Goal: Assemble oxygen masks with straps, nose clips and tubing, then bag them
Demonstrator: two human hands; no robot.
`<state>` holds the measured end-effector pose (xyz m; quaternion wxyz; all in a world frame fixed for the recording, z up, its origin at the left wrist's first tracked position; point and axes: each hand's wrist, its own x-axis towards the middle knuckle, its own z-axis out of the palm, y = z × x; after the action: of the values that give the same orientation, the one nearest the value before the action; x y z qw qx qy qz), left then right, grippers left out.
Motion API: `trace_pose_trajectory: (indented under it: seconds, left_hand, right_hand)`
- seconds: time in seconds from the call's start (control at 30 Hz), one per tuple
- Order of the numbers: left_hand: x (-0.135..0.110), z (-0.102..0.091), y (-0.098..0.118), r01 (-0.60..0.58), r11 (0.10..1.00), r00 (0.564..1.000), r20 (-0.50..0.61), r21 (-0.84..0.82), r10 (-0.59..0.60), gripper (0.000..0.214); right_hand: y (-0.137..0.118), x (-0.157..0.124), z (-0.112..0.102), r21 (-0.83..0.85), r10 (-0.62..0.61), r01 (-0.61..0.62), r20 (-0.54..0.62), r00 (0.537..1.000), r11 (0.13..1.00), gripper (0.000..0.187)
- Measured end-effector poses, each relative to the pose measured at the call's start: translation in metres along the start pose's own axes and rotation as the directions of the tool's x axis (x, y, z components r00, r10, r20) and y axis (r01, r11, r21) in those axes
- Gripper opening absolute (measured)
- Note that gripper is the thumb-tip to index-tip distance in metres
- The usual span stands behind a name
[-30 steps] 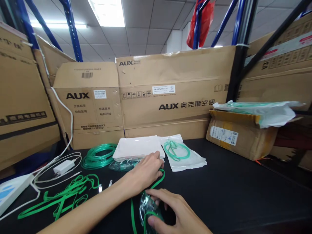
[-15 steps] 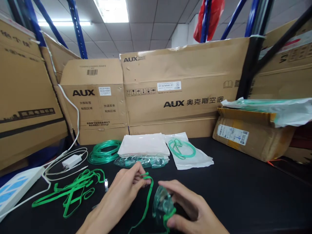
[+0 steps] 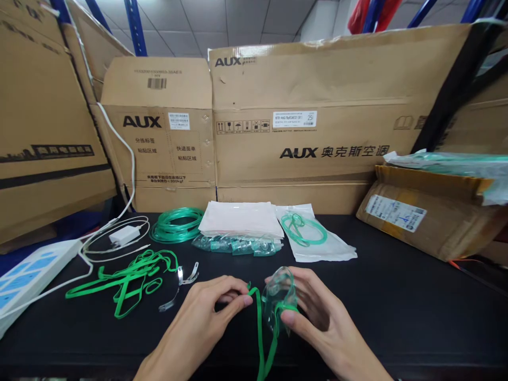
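Observation:
My right hand [image 3: 317,317] grips a clear green-tinted mask [image 3: 280,296], held upright just above the black table [image 3: 397,307]. My left hand [image 3: 210,317] pinches the green elastic strap [image 3: 262,338] right beside the mask's left edge; the strap hangs down between my hands. Both hands are at the near middle of the table. Behind them lie a row of clear mask parts [image 3: 238,245] and a stack of white bags [image 3: 240,219].
Loose green straps [image 3: 127,275] and small metal clips [image 3: 180,280] lie to the left. Coiled green tubing [image 3: 177,225], a bagged tube [image 3: 313,238], a white charger [image 3: 125,235] and a power strip [image 3: 27,272] are further out. Cardboard boxes [image 3: 317,106] wall the back.
My hands lifted the mask and strap up and closer together. My left hand came back from the bags and now pinches the strap at the mask. The view tilted downward.

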<state>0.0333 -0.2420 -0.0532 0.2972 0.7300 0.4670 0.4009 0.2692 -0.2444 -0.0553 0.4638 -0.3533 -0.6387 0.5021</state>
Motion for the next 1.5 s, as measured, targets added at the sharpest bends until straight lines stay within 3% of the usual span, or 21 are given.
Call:
trace_pose_trajectory:
  seconds: [0.13,0.3,0.47,0.53,0.63,0.7,0.8,0.9,1.0,1.03,1.1,1.23,1.37,1.5]
  left_hand:
    - [-0.001,-0.001,0.001,-0.015,1.000,1.000,0.000,0.022,0.015,0.011]
    - [-0.002,-0.002,0.003,-0.054,0.998,0.999,-0.012,-0.025,0.053,0.021]
    - [-0.002,0.003,0.001,0.061,0.930,0.987,-0.119,-0.364,-0.111,0.008]
    - [-0.001,0.003,0.001,0.073,0.862,0.975,-0.147,-0.502,-0.168,0.017]
    - [0.001,-0.001,0.006,0.041,0.831,0.986,-0.110,-0.554,-0.122,0.023]
    - [0.001,-0.008,0.013,-0.037,0.856,0.992,-0.122,-0.515,-0.031,0.016]
    - [0.001,-0.020,0.030,-0.200,0.891,0.964,-0.244,-0.408,0.105,0.012]
    - [0.005,-0.030,0.049,-0.333,0.918,0.894,-0.382,-0.213,0.236,0.009]
    - [0.014,-0.030,0.055,-0.372,0.928,0.818,-0.469,0.009,0.333,0.011]
    - [0.016,-0.027,0.053,-0.366,0.929,0.813,-0.465,0.058,0.349,0.013]
    - [0.019,-0.019,0.043,-0.335,0.935,0.843,-0.408,0.111,0.351,0.014]
    - [0.016,0.001,0.018,-0.271,0.948,0.908,-0.283,0.165,0.309,0.012]
    - [0.009,0.010,0.009,-0.291,0.939,0.902,-0.274,0.183,0.333,0.014]
    - [0.007,0.010,0.009,-0.309,0.931,0.895,-0.272,0.194,0.354,0.015]
  right_hand:
    - [-0.008,-0.006,0.000,-0.038,0.041,-0.037,0.117,0.992,0.999,0.046]
    - [-0.009,-0.007,0.004,-0.012,0.063,-0.061,0.177,0.982,0.998,0.043]
    - [-0.006,-0.009,0.006,-0.071,0.050,-0.040,0.144,0.988,0.997,0.044]
    - [-0.004,-0.010,0.006,-0.089,0.031,-0.020,0.122,0.992,0.996,0.044]
    - [-0.003,-0.008,0.008,-0.091,-0.020,0.030,0.102,0.995,0.995,0.043]
    - [-0.006,-0.003,0.010,-0.118,-0.096,0.108,0.102,0.990,0.987,0.041]
    - [-0.020,0.015,0.012,-0.196,-0.289,0.312,0.138,0.947,0.930,0.040]
    - [-0.034,0.038,0.012,-0.243,-0.448,0.469,0.141,0.883,0.849,0.042]
    - [-0.037,0.052,0.012,-0.275,-0.511,0.506,0.056,0.858,0.818,0.041]
    - [-0.034,0.053,0.012,-0.285,-0.506,0.491,0.023,0.862,0.823,0.040]
    - [-0.023,0.047,0.011,-0.279,-0.440,0.414,-0.034,0.897,0.866,0.037]
    - [0.002,0.023,0.012,-0.112,-0.207,0.193,-0.127,0.970,0.975,0.030]
    - [0.009,0.012,0.015,0.037,-0.112,0.118,-0.144,0.983,0.992,0.036]
    - [0.009,0.013,0.014,-0.002,-0.099,0.099,-0.088,0.991,0.995,0.043]
